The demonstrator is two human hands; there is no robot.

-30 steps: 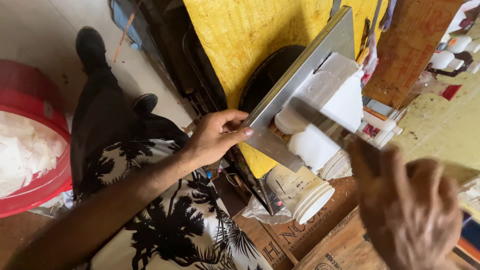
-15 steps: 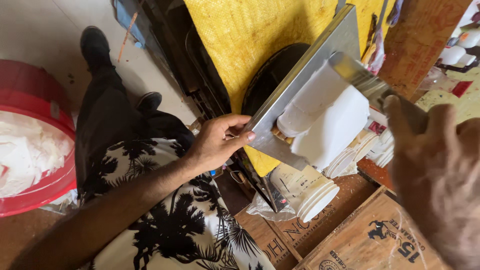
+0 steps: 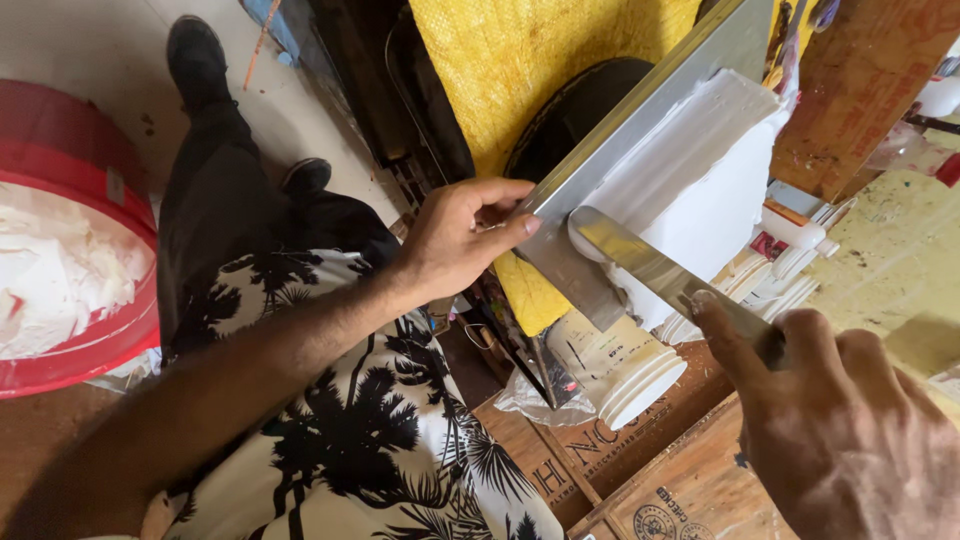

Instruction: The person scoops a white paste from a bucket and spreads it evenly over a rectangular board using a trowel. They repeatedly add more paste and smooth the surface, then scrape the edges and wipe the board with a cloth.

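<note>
Since the earlier frame, the right hand had swung the narrow steel putty knife down across the white, soft, heavy-looking putty heap, fingers clamped on its handle. The left hand pinched the flat grey metal hawk plate by its near edge, at nine o'clock of the putty. A red plastic tub sat far left, perhaps holding more putty.

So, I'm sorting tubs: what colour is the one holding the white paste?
Red tub, clearest in the head view.
</note>
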